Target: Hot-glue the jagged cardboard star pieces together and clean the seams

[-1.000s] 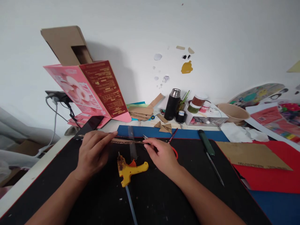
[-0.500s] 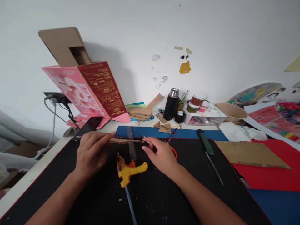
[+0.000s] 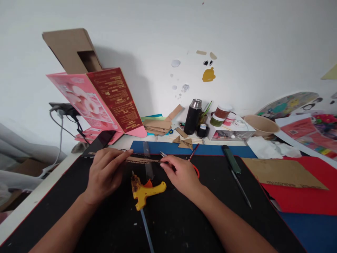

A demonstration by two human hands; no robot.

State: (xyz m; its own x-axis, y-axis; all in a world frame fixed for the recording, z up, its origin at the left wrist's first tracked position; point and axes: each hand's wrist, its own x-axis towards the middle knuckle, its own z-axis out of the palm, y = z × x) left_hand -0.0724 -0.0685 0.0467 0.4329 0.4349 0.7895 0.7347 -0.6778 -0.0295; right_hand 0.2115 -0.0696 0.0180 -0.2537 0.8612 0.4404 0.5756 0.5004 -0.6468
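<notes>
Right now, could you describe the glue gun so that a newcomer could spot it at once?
Start at the black mat covering the desk. The glue gun lies on it between the left hand and the right hand. It is the only yellow tool there, with a glue stick trailing toward the viewer.

One glue gun (image 3: 146,191); two hands (image 3: 105,174)

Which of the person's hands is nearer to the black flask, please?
Right. The right hand lies just below the black flask, towards the camera; the left hand is farther off to its left.
</notes>
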